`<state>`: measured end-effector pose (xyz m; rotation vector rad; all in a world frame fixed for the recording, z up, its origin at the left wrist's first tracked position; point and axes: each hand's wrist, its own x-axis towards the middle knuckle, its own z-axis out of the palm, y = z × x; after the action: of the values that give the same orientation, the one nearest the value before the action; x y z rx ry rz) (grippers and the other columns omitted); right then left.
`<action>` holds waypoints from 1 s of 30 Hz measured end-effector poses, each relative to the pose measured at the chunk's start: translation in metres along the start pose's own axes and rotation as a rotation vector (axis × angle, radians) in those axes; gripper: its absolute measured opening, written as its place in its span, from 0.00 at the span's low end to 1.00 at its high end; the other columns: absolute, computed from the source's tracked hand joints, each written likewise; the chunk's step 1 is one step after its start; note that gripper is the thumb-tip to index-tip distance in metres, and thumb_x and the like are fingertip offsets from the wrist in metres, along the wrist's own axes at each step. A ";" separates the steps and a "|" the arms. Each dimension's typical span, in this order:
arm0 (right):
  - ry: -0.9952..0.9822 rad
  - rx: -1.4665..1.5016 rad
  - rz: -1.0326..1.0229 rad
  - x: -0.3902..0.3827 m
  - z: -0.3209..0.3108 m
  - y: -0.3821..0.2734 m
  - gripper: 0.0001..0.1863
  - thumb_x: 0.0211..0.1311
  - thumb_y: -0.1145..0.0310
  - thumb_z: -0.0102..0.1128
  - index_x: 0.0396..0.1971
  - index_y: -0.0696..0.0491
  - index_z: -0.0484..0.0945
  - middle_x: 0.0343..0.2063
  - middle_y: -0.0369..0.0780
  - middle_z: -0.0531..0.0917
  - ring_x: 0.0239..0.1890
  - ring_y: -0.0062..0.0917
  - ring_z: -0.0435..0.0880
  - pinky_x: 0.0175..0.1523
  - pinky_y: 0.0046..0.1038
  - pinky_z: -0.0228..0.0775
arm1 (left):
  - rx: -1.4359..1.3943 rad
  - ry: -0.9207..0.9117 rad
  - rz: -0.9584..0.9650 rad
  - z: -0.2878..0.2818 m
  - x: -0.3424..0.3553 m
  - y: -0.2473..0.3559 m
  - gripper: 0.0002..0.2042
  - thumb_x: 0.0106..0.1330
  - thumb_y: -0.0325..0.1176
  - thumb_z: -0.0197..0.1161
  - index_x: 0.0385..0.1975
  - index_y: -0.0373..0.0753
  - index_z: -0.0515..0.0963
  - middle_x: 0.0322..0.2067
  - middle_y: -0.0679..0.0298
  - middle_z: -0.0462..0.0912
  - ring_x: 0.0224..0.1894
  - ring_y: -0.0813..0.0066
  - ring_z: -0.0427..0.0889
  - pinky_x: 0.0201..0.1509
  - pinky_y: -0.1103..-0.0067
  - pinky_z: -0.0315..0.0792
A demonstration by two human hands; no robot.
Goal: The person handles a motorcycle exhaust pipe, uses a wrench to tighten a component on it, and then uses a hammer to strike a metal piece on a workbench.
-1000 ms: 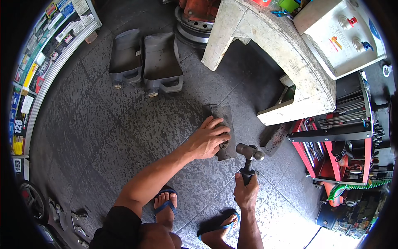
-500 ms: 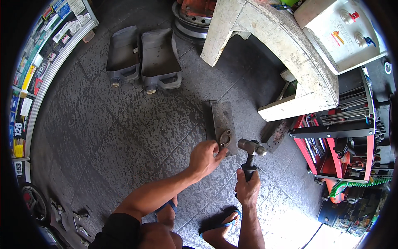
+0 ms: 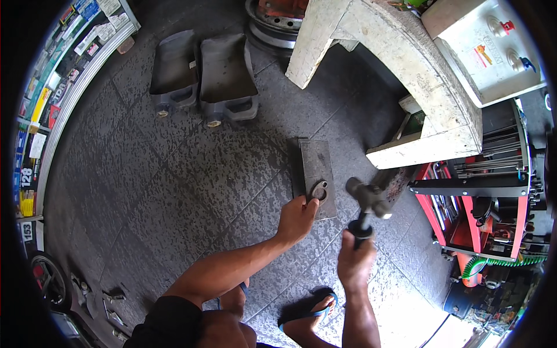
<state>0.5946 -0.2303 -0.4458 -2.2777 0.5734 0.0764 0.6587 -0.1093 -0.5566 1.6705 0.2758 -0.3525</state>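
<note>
A flat metal block (image 3: 316, 160) lies on the dark tiled floor in front of me. On its near end rests a small oval metal flange (image 3: 324, 184) with a round hole in the middle. My left hand (image 3: 297, 220) is closed on the flange's near edge, thumb and fingers pinching it against the block. My right hand (image 3: 355, 262) is wrapped round the black grip of a ball-peen hammer (image 3: 368, 197). The hammer's metal head is raised to the right of the block, apart from the flange and slightly blurred.
Two dark plastic trays (image 3: 228, 69) with handles stand at the far left, near a wheel rim (image 3: 271, 36). A worn white wooden bench (image 3: 426, 75) bears a water dispenser (image 3: 490, 52). A red tool trolley (image 3: 473, 220) stands to the right, a display case (image 3: 75, 75) to the left.
The hammer has moved right and a little up, away from the block, and is now blurred. My left hand has shifted slightly, its fingertips now on the flange's near rim; the flange has turned a little.
</note>
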 end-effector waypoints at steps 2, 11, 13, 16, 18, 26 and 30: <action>-0.026 -0.214 0.022 0.012 0.020 0.035 0.22 0.66 0.55 0.61 0.42 0.61 0.70 0.26 0.59 0.83 0.33 0.59 0.82 0.36 0.49 0.74 | 0.016 -0.002 0.017 0.014 -0.003 -0.003 0.21 0.69 0.44 0.58 0.22 0.30 0.73 0.18 0.51 0.77 0.22 0.60 0.77 0.29 0.65 0.69; 0.004 0.046 -0.085 0.019 -0.010 -0.019 0.15 0.69 0.60 0.60 0.37 0.59 0.73 0.19 0.42 0.82 0.21 0.28 0.83 0.27 0.32 0.70 | 0.083 0.029 0.038 -0.005 -0.004 -0.010 0.18 0.69 0.43 0.60 0.25 0.33 0.72 0.20 0.58 0.73 0.22 0.68 0.72 0.28 0.68 0.67; 0.014 0.081 -0.043 0.014 -0.008 -0.008 0.15 0.69 0.60 0.60 0.38 0.59 0.74 0.20 0.41 0.82 0.22 0.26 0.81 0.28 0.31 0.70 | 0.200 0.214 0.315 -0.002 -0.006 -0.006 0.16 0.67 0.42 0.62 0.29 0.33 0.73 0.23 0.58 0.74 0.23 0.66 0.73 0.29 0.68 0.69; 0.015 0.121 0.079 0.008 -0.005 0.007 0.15 0.70 0.60 0.60 0.40 0.58 0.75 0.20 0.39 0.80 0.23 0.23 0.78 0.30 0.30 0.69 | 0.474 0.281 0.646 -0.011 -0.003 0.002 0.15 0.64 0.41 0.66 0.37 0.34 0.74 0.28 0.58 0.73 0.27 0.63 0.76 0.31 0.67 0.72; 0.018 0.149 0.139 0.005 -0.001 0.015 0.16 0.70 0.58 0.59 0.39 0.58 0.74 0.19 0.36 0.78 0.20 0.20 0.77 0.27 0.28 0.67 | 0.623 0.155 0.702 -0.017 0.005 0.006 0.16 0.62 0.40 0.67 0.40 0.34 0.74 0.31 0.58 0.73 0.29 0.62 0.77 0.31 0.67 0.73; 0.018 0.285 0.172 -0.008 -0.010 0.020 0.20 0.71 0.53 0.57 0.39 0.58 0.71 0.15 0.33 0.75 0.13 0.15 0.73 0.17 0.21 0.62 | 0.199 0.026 0.342 -0.015 0.007 0.008 0.11 0.64 0.33 0.67 0.26 0.30 0.78 0.20 0.58 0.79 0.14 0.76 0.77 0.15 0.80 0.69; -0.007 0.266 0.203 -0.008 -0.014 0.011 0.19 0.71 0.54 0.58 0.40 0.58 0.73 0.16 0.35 0.76 0.16 0.18 0.76 0.21 0.24 0.65 | -0.287 -0.056 -0.125 -0.015 0.001 0.014 0.13 0.66 0.34 0.65 0.25 0.30 0.81 0.14 0.62 0.78 0.14 0.79 0.75 0.17 0.77 0.67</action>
<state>0.5808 -0.2429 -0.4415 -1.9570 0.7623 0.1014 0.6659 -0.0967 -0.5423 1.3626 0.3721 -0.4319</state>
